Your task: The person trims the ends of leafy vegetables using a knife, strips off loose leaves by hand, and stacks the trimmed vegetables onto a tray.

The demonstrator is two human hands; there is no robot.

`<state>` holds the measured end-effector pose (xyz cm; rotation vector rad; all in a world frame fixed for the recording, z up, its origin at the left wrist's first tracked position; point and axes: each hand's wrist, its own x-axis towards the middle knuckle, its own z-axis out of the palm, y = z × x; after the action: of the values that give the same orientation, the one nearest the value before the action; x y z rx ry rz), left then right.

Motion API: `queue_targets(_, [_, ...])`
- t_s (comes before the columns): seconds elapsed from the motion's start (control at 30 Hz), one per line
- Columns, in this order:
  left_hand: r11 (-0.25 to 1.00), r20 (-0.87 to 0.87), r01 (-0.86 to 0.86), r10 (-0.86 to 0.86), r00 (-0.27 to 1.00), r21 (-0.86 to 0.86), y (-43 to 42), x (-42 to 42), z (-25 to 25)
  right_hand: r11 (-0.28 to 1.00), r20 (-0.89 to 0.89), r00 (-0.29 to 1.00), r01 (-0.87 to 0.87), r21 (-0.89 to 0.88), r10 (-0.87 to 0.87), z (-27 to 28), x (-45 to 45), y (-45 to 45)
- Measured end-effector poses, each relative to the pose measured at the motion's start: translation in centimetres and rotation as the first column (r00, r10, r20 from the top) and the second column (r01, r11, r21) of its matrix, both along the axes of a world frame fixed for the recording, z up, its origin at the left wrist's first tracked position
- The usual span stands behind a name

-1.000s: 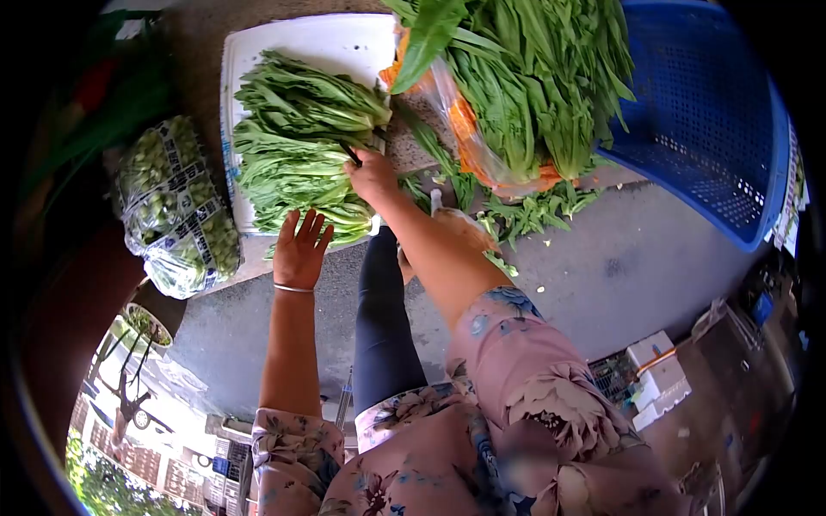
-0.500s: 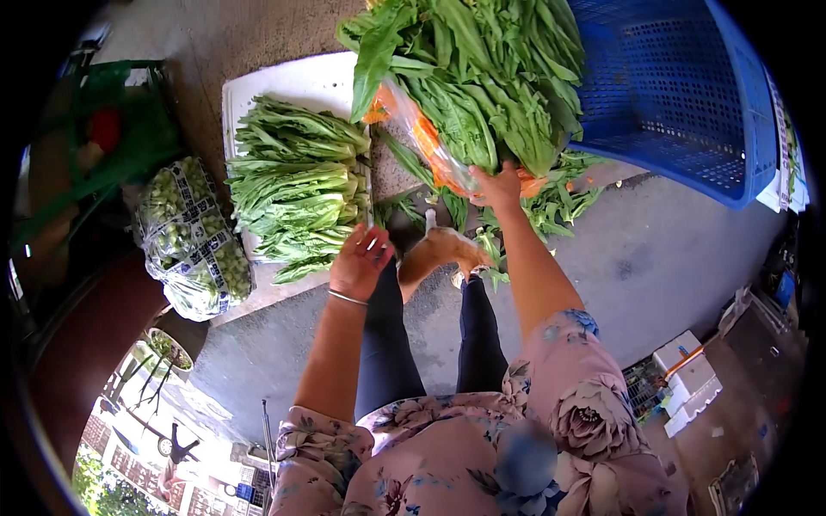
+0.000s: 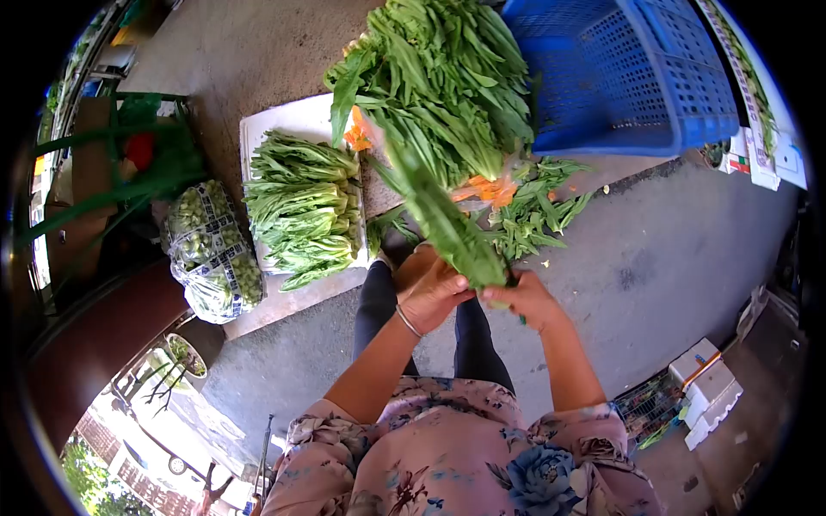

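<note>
A long leafy green stalk (image 3: 447,225) is held in front of me, its leaves pointing up and left. My left hand (image 3: 434,297) grips it near its lower end. At the base my right hand (image 3: 527,301) is closed, with a small dark object partly showing between its fingers. Several bunches of greens (image 3: 305,211) lie in rows on a white foam board (image 3: 258,129). A larger heap of the same greens (image 3: 439,95) rests on an orange and clear plastic bag (image 3: 492,189).
A blue perforated basket (image 3: 602,77) lies at the upper right. Loose trimmed leaves (image 3: 538,211) are beside the heap. On the left are a wrapped bag of green produce (image 3: 211,249) and a green frame (image 3: 103,133). A white box (image 3: 705,391) stands at the lower right.
My right hand has come back from the heap with a stalk, which is now between both hands. My left hand has moved right, away from the bunches on the board, and taken hold of it.
</note>
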<state>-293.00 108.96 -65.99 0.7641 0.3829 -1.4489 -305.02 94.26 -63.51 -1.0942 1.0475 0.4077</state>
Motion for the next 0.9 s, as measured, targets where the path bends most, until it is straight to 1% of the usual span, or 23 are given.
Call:
queue_targets(0.03, [0.997, 0.062, -0.059, 0.063, 0.996, -0.056, -1.2, -1.1, 1.2, 0.996, 0.088, 0.993, -0.081, 0.025, 0.078, 1.3, -0.7, 0.3])
queue_targets(0.07, [0.987, 0.115, -0.115, 0.128, 0.985, -0.112, -1.8, -2.0, 2.0, 0.997, 0.087, 0.994, -0.068, 0.024, 0.066, 1.9, -1.3, 0.3])
queue_targets(0.1, [0.994, 0.200, -0.071, 0.086, 0.976, -0.081, -2.3, -2.4, 2.1, 0.991, 0.101, 0.986, 0.132, -0.011, -0.130, 2.3, -1.7, 0.3])
queue_targets(0.13, [0.986, 0.105, -0.136, 0.145, 0.984, -0.096, -2.8, -2.5, 1.9, 0.944, 0.111, 0.940, 0.328, -0.038, -0.322, 2.7, -2.2, 0.5])
queue_targets(0.17, [0.975, 0.004, -0.202, 0.203, 0.979, -0.093, -3.1, -2.5, 1.9, 0.899, 0.158, 0.901, 0.424, -0.113, -0.405, 3.5, -1.9, 0.3])
queue_targets(0.23, [0.961, -0.125, -0.253, 0.240, 0.963, -0.107, -4.6, -1.6, 4.6, 0.860, 0.317, 0.849, 0.486, -0.154, -0.423, 4.3, -1.9, 0.3])
queue_targets(0.27, [0.939, -0.199, -0.345, 0.338, 0.920, 0.004, -5.2, -1.6, 4.6, 0.855, 0.323, 0.841, 0.498, -0.148, -0.434, 4.6, -1.8, 0.8])
queue_targets(0.3, [0.931, -0.205, -0.364, 0.360, 0.910, 0.022, -5.5, -1.7, 5.0, 0.828, 0.393, 0.783, 0.554, -0.086, -0.483, 5.0, -1.8, 1.4])
queue_targets(0.37, [0.931, -0.163, -0.357, 0.366, 0.916, 0.078, -6.1, -2.2, 5.4, 0.793, 0.463, 0.707, 0.609, -0.014, -0.535, 5.8, -1.6, 2.5])
queue_targets(0.4, [0.933, -0.156, -0.351, 0.359, 0.920, 0.075, -6.3, -2.4, 5.7, 0.816, 0.571, 0.673, 0.579, -0.012, -0.469, 6.2, -1.6, 2.8])
queue_targets(0.43, [0.939, -0.201, -0.338, 0.343, 0.918, 0.058, -6.3, -2.6, 6.0, 0.837, 0.669, 0.628, 0.547, -0.016, -0.398, 6.4, -1.5, 3.1])
queue_targets(0.47, [0.944, -0.248, -0.326, 0.327, 0.912, 0.044, -6.3, -2.9, 6.2, 0.831, 0.696, 0.617, 0.553, -0.053, -0.366, 6.4, -1.4, 3.3])
queue_targets(0.5, [0.946, -0.245, -0.321, 0.322, 0.914, 0.046, -6.4, -3.1, 6.2, 0.828, 0.696, 0.614, 0.558, -0.049, -0.372, 6.6, -1.6, 3.3])
queue_targets(0.57, [0.946, -0.261, -0.323, 0.319, 0.911, 0.029, -6.5, -3.5, 6.1, 0.843, 0.698, 0.677, 0.499, -0.202, -0.233, 7.3, -2.0, 3.3])
queue_targets(0.63, [0.946, -0.269, -0.320, 0.323, 0.908, 0.055, -6.6, -3.7, 6.1, 0.842, 0.703, 0.664, 0.509, -0.178, -0.253, 7.3, -2.4, 3.2])
queue_targets(0.7, [0.942, -0.227, -0.326, 0.335, 0.914, 0.080, -6.7, -3.9, 5.9, 0.849, 0.651, 0.717, 0.485, -0.211, -0.248, 7.3, -2.9, 3.0])
queue_targets(0.73, [0.940, -0.219, -0.325, 0.340, 0.914, 0.102, -6.7, -4.0, 5.8, 0.848, 0.650, 0.717, 0.487, -0.210, -0.251, 7.2, -3.2, 2.8])
queue_targets(0.8, [0.937, -0.239, -0.331, 0.349, 0.906, 0.110, -6.8, -4.1, 5.7, 0.848, 0.603, 0.773, 0.442, -0.292, -0.195, 7.2, -3.5, 2.4])
queue_targets(0.87, [0.934, -0.259, -0.336, 0.356, 0.898, 0.119, -6.9, -4.3, 5.8, 0.829, 0.609, 0.769, 0.461, -0.318, -0.194, 7.2, -3.7, 2.3])
queue_targets(0.9, [0.933, -0.233, -0.337, 0.358, 0.904, 0.125, -7.0, -4.5, 5.9, 0.809, 0.615, 0.766, 0.476, -0.344, -0.189, 7.2, -3.7, 2.3])
